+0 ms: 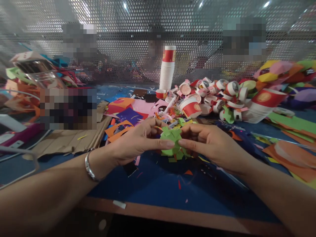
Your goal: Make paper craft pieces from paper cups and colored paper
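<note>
Between both hands, above the blue table, is a small green paper piece [171,138] with fringed, cut edges. My left hand [145,136] pinches its left side, thumb laid across the front. On the right side, my right hand [204,141] grips it with thumb and fingers closed. The fingers behind the paper are partly hidden. Paper scraps lie under and beyond the hands. A similar green paper piece [227,115] sits among the cut cups behind my right hand.
A tall stack of paper cups [167,74] stands at the back, beside a heap of cut red-and-white cup pieces [190,107]. Tilted stacked cups [265,103] lie right. Cardboard [74,138] is at left, colored paper sheets [293,156] at right. Perforated metal [123,49] borders the back.
</note>
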Available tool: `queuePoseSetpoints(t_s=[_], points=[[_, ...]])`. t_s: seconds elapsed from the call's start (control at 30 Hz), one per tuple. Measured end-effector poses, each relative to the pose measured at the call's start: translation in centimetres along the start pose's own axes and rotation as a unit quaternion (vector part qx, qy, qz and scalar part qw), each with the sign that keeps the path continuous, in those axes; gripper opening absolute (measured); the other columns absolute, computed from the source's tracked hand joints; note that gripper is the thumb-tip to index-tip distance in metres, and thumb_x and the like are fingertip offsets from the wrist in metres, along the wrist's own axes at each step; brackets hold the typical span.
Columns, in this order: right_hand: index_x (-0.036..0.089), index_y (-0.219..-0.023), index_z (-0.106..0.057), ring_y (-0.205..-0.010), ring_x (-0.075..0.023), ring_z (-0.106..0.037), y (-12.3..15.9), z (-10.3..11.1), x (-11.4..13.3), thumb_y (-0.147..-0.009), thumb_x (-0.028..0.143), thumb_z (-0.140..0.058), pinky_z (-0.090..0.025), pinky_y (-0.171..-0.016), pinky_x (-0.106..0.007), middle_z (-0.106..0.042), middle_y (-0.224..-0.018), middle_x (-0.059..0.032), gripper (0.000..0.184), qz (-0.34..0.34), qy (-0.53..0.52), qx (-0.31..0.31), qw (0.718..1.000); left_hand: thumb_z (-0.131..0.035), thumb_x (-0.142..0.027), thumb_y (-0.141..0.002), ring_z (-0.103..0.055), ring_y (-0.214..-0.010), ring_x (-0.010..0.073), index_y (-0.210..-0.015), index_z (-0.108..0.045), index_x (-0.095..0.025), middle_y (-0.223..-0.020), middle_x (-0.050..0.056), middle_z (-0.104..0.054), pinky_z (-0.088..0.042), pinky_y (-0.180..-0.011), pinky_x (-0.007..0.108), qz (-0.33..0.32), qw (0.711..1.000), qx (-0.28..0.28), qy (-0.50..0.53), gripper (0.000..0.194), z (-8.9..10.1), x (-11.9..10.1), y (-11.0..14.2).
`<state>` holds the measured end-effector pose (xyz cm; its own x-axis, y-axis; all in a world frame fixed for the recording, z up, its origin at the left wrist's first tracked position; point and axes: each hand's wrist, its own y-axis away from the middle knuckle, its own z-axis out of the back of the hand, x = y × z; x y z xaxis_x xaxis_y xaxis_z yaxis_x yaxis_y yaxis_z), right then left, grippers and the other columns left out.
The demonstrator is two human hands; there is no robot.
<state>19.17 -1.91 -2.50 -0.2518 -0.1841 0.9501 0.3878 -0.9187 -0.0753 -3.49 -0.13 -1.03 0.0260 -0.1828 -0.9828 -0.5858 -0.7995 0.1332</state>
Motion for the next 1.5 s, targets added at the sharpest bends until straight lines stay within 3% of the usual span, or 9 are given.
queuePoseSetpoints(t_s=[0.1, 0.3, 0.7, 0.97, 1.07, 1.2, 1.27, 1.37, 1.5], points=[[0.022, -0.091, -0.071, -0.060, -0.0117, -0.057, 0.0, -0.1, 0.0, -0.088, 0.037, -0.073, -0.046, -0.054, -0.025, -0.067, -0.073, 0.0012, 0.015, -0.004, -0.008, 0.008, 1.000, -0.079, -0.015, -0.081, -0.063, -0.074, 0.0101, -0.104, -0.055, -0.016, -0.084, 0.000, -0.066, -0.052, -0.062, 0.020, -0.013, 1.000, -0.010, -0.025, 0.033, 0.2, -0.1, 0.0], [0.021, -0.104, -0.073, -0.063, -0.0097, -0.058, 0.3, 0.2, 0.0, -0.086, 0.041, -0.078, -0.049, -0.058, -0.021, -0.069, -0.080, 0.0010, 0.027, -0.043, -0.016, -0.005, 0.999, -0.074, -0.007, -0.082, -0.065, -0.073, 0.0094, -0.105, -0.056, -0.016, -0.081, -0.001, -0.068, -0.054, -0.064, 0.019, -0.010, 1.000, -0.017, -0.013, 0.031, 0.6, 0.3, -0.1], [0.019, -0.100, -0.074, -0.059, -0.0074, -0.057, 0.4, 0.0, -0.1, -0.085, 0.036, -0.078, -0.047, -0.054, -0.021, -0.068, -0.082, -0.0004, 0.023, -0.041, -0.066, -0.045, 0.996, -0.074, -0.005, -0.081, -0.066, -0.073, 0.0105, -0.103, -0.057, -0.014, -0.082, 0.000, -0.068, -0.057, -0.062, 0.019, -0.019, 1.000, -0.023, -0.011, 0.029, 0.4, 0.0, -0.1], [0.017, -0.093, -0.073, -0.056, -0.0081, -0.056, 0.8, 1.6, 0.8, -0.085, 0.031, -0.075, -0.046, -0.052, -0.022, -0.068, -0.077, -0.0014, 0.017, 0.011, 0.017, -0.152, 0.988, -0.074, -0.005, -0.081, -0.068, -0.073, 0.0106, -0.103, -0.059, -0.014, -0.086, 0.002, -0.071, -0.057, -0.061, 0.019, -0.011, 1.000, -0.026, -0.007, 0.028, 0.7, 0.4, -0.2], [0.017, -0.095, -0.071, -0.057, -0.0098, -0.058, 1.1, 3.3, 0.8, -0.087, 0.036, -0.072, -0.046, -0.052, -0.024, -0.068, -0.073, -0.0020, 0.020, 0.003, 0.072, -0.210, 0.975, -0.073, -0.004, -0.081, -0.069, -0.072, 0.0107, -0.098, -0.060, -0.014, -0.085, 0.002, -0.072, -0.057, -0.061, 0.019, -0.001, 0.999, -0.034, 0.004, 0.023, 0.7, 0.2, -0.2], [0.016, -0.093, -0.070, -0.053, -0.0106, -0.056, 1.7, 6.3, 0.4, -0.089, 0.039, -0.066, -0.043, -0.052, -0.027, -0.068, -0.069, -0.0031, 0.024, -0.055, 0.215, -0.213, 0.951, -0.069, -0.002, -0.083, -0.071, -0.081, 0.0144, -0.099, -0.064, -0.012, -0.093, 0.006, -0.074, -0.060, -0.068, 0.024, 0.005, 0.997, -0.071, 0.034, 0.020, 0.8, -0.1, -0.5], [0.017, -0.094, -0.072, -0.055, -0.0137, -0.059, 2.3, 8.0, -0.1, -0.088, 0.042, -0.063, -0.046, -0.058, -0.031, -0.069, -0.068, -0.0035, 0.027, -0.099, 0.287, -0.210, 0.929, -0.067, -0.001, -0.083, -0.071, -0.082, 0.0152, -0.099, -0.065, -0.012, -0.095, 0.007, -0.074, -0.061, -0.070, 0.027, -0.004, 0.994, -0.092, 0.055, 0.019, 0.9, -0.1, -0.7], [0.020, -0.086, -0.072, -0.065, -0.0188, -0.064, 3.9, 10.2, -1.6, -0.083, 0.044, -0.063, -0.045, -0.065, -0.035, -0.073, -0.076, -0.0059, 0.026, -0.132, 0.420, -0.214, 0.872, -0.068, -0.003, -0.083, -0.071, -0.081, 0.0156, -0.097, -0.065, -0.011, -0.095, 0.008, -0.074, -0.060, -0.071, 0.027, -0.011, 0.991, -0.114, 0.075, 0.016, 0.9, 0.0, -0.9], [0.025, -0.090, -0.071, -0.066, -0.0224, -0.065, 5.8, 12.3, -4.3, -0.078, 0.059, -0.064, -0.044, -0.063, -0.036, -0.075, -0.081, -0.0044, 0.037, -0.186, 0.457, -0.205, 0.845, -0.071, -0.004, -0.083, -0.071, -0.080, 0.0147, -0.099, -0.066, -0.011, -0.096, 0.009, -0.075, -0.056, -0.072, 0.026, -0.010, 0.987, -0.140, 0.074, 0.018, 1.0, 0.1, -0.8]])
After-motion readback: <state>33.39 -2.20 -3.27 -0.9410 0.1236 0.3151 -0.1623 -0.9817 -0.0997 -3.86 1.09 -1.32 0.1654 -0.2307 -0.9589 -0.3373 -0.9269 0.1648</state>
